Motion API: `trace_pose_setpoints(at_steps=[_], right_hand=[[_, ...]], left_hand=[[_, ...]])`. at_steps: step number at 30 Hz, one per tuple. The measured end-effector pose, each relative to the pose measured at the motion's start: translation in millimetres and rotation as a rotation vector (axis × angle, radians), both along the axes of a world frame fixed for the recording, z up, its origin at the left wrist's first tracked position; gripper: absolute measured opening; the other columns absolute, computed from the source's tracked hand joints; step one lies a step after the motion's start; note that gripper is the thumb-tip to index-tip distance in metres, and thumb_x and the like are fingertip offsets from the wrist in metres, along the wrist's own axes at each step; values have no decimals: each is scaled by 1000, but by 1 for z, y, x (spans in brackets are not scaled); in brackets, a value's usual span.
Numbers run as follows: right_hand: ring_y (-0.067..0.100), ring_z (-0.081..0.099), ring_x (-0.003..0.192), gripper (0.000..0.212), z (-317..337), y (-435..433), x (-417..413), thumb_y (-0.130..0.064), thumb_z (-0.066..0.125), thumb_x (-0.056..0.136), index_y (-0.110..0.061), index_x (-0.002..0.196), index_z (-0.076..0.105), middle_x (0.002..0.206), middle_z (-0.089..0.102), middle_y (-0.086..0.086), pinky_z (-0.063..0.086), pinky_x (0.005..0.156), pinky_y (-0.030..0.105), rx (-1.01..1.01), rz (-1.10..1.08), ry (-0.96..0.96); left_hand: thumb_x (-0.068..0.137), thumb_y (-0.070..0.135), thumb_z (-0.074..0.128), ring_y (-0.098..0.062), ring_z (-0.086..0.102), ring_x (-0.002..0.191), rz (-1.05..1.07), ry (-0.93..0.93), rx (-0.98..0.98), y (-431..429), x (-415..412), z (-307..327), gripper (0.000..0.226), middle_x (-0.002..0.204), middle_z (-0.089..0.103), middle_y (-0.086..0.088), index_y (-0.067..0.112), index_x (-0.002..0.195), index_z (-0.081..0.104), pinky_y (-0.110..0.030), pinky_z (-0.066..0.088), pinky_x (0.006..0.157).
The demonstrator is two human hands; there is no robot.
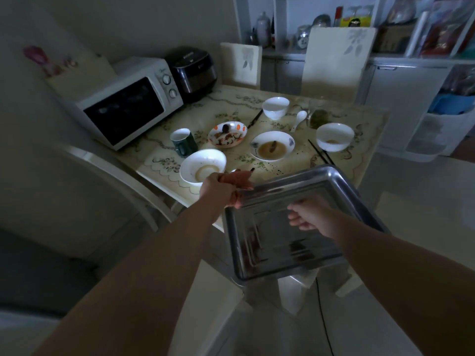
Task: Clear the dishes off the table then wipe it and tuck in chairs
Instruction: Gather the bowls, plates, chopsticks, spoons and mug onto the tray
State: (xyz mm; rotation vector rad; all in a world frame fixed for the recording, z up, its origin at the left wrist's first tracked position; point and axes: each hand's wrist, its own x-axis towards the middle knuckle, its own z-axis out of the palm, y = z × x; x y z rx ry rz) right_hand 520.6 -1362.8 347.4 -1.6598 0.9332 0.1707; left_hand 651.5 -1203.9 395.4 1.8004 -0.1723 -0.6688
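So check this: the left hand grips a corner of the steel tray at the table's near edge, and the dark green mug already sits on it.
Wrong on one point: the head view shows the dark green mug standing on the table by the microwave; the steel tray holds nothing. The left hand does grip its corner at the table's near edge.

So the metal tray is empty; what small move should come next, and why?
Probably lower the tray flat onto the near corner of the table. The left hand grips its rim, it hangs tilted off the edge, and the nearest white bowl waits right beside it.
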Motion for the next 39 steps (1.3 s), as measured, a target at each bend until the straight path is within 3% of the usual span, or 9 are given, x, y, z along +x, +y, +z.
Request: trace_pose_setpoints(at_steps=[5, 9, 14, 19, 23, 28, 31, 35, 39], right_hand=[[10, 65, 66, 17, 16, 33, 71, -21, 49, 98, -14, 101, 64, 78, 68, 1, 50, 57, 21, 39, 16, -153], [8, 66, 64, 15, 20, 54, 122, -21, 49, 97, -18, 95, 63, 74, 68, -1, 50, 55, 21, 47, 23, -205], [5, 61, 50, 18, 26, 76, 200, -13, 50, 96, -12, 86, 66, 68, 65, 2, 44, 44, 15, 37, 31, -186], [16, 63, 67, 13, 14, 98, 288, -15, 55, 91, -13, 91, 68, 79, 69, 5, 54, 69, 30, -127, 69, -207], [24, 67, 97, 17, -1, 113, 346, -14, 56, 89, -12, 95, 72, 101, 72, 8, 52, 90, 36, -307, 151, -102], [16, 66, 92, 16, -17, 115, 376, -12, 59, 84, -15, 90, 74, 97, 74, 0, 49, 77, 24, -382, 70, -43], [24, 66, 96, 16, -29, 112, 388, -9, 59, 83, -5, 90, 73, 99, 73, 10, 50, 84, 33, -405, 76, -17], [23, 69, 96, 14, -40, 105, 398, -10, 63, 82, -22, 82, 71, 97, 74, 4, 52, 93, 37, -283, -49, -91], [25, 70, 92, 25, -49, 101, 403, -9, 64, 79, -30, 64, 65, 87, 73, 1, 52, 94, 42, -261, -110, -126]], left_hand=[[85, -11, 39, -18, 52, 44, 107, -81, -2, 38, 40, 17, 44, 90, 75, -16, 8, 109, 72, -15, 31, 35], [87, -3, 43, -10, 55, 36, 296, -102, 93, 66, 91, 19, 32, 58, 71, -4, 10, 87, 72, -12, 29, 30], [90, 4, 55, -28, 67, 67, 437, -35, 34, 96, 185, 3, 23, 77, 73, -18, 17, 91, 74, -37, 58, 65], [85, 31, 70, -13, 57, 49, 481, 12, 184, 118, 274, -16, 23, 66, 65, -5, 9, 85, 63, -25, 46, 48], [87, 20, 69, -14, 55, 46, 449, 181, 189, 136, 340, -44, 15, 71, 71, -7, 6, 93, 66, -25, 44, 40], [91, 8, 61, -9, 44, 30, 396, 293, 222, 143, 384, -72, 9, 61, 62, -6, 11, 94, 69, -15, 31, 27], [92, 6, 57, -11, 43, 30, 378, 313, 169, 139, 409, -86, 12, 61, 57, -8, 7, 99, 68, -15, 34, 28], [87, 18, 68, -18, 61, 69, 452, 154, 138, 131, 444, -93, 14, 83, 67, -9, 6, 90, 62, -26, 53, 57], [90, 10, 58, -15, 56, 69, 457, 155, 186, 127, 455, -101, 3, 82, 58, -5, 8, 88, 56, -25, 50, 60]])
